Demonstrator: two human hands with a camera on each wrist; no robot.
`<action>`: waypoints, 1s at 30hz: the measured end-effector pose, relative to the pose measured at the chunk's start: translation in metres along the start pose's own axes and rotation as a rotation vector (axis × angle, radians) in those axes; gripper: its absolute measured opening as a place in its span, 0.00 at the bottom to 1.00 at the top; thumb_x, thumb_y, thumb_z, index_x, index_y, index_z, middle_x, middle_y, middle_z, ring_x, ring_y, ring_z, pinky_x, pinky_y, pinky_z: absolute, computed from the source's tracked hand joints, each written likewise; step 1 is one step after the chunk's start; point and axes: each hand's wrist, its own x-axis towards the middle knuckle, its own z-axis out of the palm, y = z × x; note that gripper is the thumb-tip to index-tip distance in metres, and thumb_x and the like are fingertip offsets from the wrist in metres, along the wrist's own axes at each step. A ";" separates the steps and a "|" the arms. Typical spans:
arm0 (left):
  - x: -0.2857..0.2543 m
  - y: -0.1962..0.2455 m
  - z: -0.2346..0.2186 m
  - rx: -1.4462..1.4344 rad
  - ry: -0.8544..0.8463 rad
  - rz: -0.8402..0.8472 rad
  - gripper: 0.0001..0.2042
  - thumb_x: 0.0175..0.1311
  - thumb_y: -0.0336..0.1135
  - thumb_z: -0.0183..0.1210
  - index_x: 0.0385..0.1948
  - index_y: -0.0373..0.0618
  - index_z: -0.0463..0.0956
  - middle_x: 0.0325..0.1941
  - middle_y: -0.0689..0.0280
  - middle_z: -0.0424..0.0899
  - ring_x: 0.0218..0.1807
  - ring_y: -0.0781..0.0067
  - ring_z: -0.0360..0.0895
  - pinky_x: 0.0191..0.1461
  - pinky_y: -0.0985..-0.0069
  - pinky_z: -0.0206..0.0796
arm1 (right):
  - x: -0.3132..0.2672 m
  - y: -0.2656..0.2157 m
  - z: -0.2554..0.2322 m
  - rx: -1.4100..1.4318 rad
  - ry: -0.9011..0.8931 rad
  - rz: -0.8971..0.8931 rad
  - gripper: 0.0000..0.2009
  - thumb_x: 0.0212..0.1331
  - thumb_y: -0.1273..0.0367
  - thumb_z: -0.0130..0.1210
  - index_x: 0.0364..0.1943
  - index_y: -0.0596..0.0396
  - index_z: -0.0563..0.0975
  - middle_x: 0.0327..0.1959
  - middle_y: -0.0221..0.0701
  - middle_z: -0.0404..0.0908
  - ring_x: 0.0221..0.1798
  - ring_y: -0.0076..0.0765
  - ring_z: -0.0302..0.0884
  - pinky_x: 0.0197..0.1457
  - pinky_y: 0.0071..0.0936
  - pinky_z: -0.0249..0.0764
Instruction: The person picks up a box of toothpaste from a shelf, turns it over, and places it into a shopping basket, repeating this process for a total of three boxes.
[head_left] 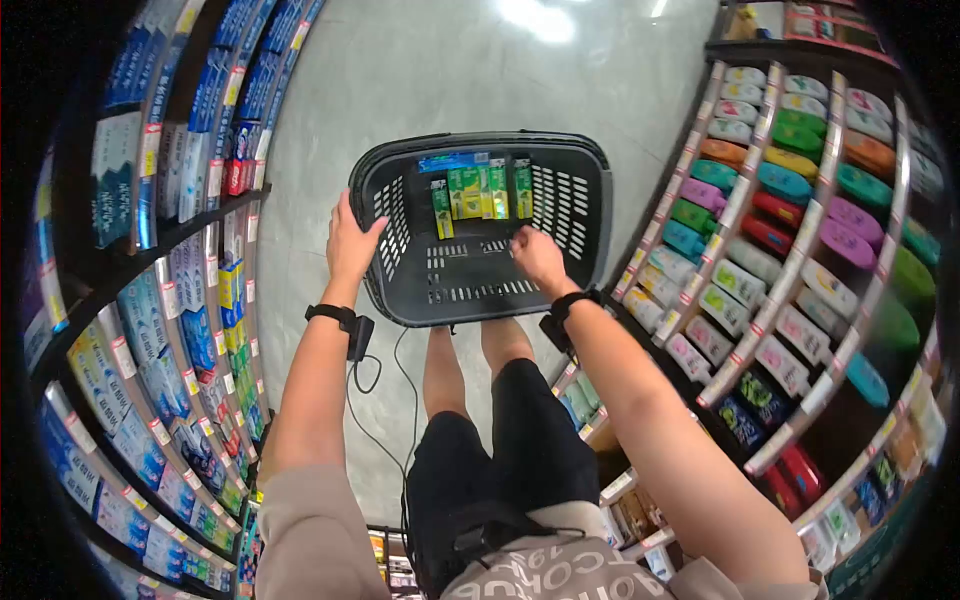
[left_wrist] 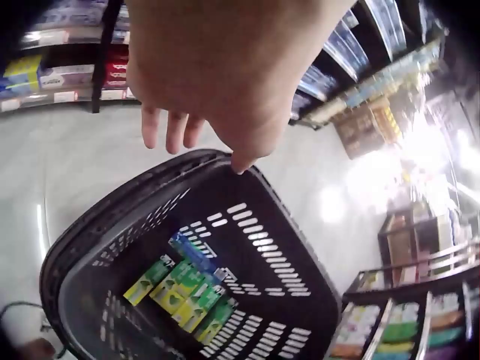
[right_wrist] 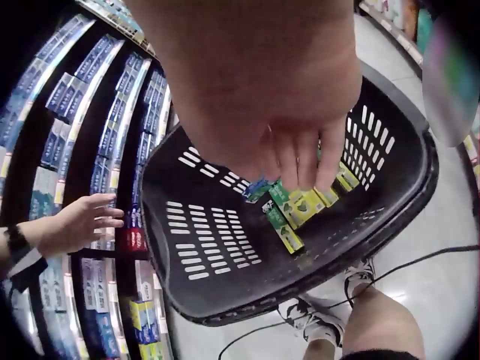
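A black basket (head_left: 395, 285) (left_wrist: 82, 285) (right_wrist: 169, 187) holds several green-and-yellow boxes (head_left: 470, 192) (left_wrist: 187, 296) (right_wrist: 283, 229) and a blue package (head_left: 450, 162) (left_wrist: 193, 255) (right_wrist: 257, 189) along its far side. The left hand (head_left: 352, 242) (left_wrist: 210, 67) (right_wrist: 79, 223) is at the basket's left side, fingers extended outside and the thumb by the rim; whether it touches the rim is unclear. Over the basket's near right part, the right hand (head_left: 540, 258) (right_wrist: 300, 142) points its loosely bent fingers downward, with nothing visible in them. Its palm side is hidden.
Shelves of boxed goods (head_left: 150, 330) stand on the left. On the right, slanted shelves (head_left: 760, 250) carry colourful soft packs. The person's legs (head_left: 500, 400) are just behind the basket, and a thin cable (head_left: 400, 365) hangs beside them over the pale floor.
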 end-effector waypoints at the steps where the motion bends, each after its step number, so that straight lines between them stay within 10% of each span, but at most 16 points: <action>1: 0.009 -0.001 0.011 0.006 -0.004 -0.024 0.40 0.60 0.45 0.69 0.72 0.45 0.58 0.69 0.49 0.72 0.69 0.45 0.71 0.67 0.57 0.67 | 0.025 0.005 0.009 -0.069 0.021 -0.065 0.12 0.61 0.62 0.57 0.40 0.56 0.80 0.43 0.48 0.85 0.49 0.59 0.82 0.53 0.49 0.78; 11: 0.033 -0.013 0.059 -0.166 0.252 -0.050 0.31 0.62 0.36 0.67 0.67 0.45 0.65 0.57 0.46 0.82 0.58 0.41 0.80 0.60 0.58 0.72 | 0.193 0.025 0.105 -0.622 -0.125 -0.461 0.27 0.62 0.66 0.51 0.68 0.52 0.70 0.73 0.45 0.68 0.75 0.50 0.65 0.76 0.48 0.62; 17: 0.035 -0.011 0.067 -0.208 0.254 -0.062 0.31 0.61 0.34 0.67 0.67 0.47 0.65 0.56 0.46 0.82 0.57 0.41 0.81 0.58 0.58 0.74 | 0.231 0.014 0.147 -0.690 -0.201 -0.134 0.39 0.63 0.67 0.53 0.79 0.52 0.51 0.83 0.43 0.45 0.85 0.50 0.41 0.83 0.49 0.49; 22: 0.030 -0.010 0.074 -0.245 0.243 -0.043 0.32 0.61 0.34 0.66 0.68 0.46 0.64 0.62 0.50 0.79 0.58 0.42 0.80 0.57 0.57 0.76 | 0.230 0.023 0.169 -0.735 0.011 -0.131 0.35 0.60 0.69 0.52 0.73 0.60 0.58 0.74 0.54 0.58 0.69 0.60 0.68 0.65 0.45 0.77; 30: 0.025 -0.004 0.093 -0.256 0.251 -0.080 0.30 0.62 0.35 0.66 0.67 0.46 0.65 0.56 0.45 0.83 0.56 0.39 0.81 0.57 0.57 0.74 | 0.254 0.058 0.150 -0.918 0.238 -0.255 0.22 0.70 0.64 0.48 0.65 0.59 0.71 0.69 0.49 0.70 0.71 0.54 0.66 0.69 0.59 0.63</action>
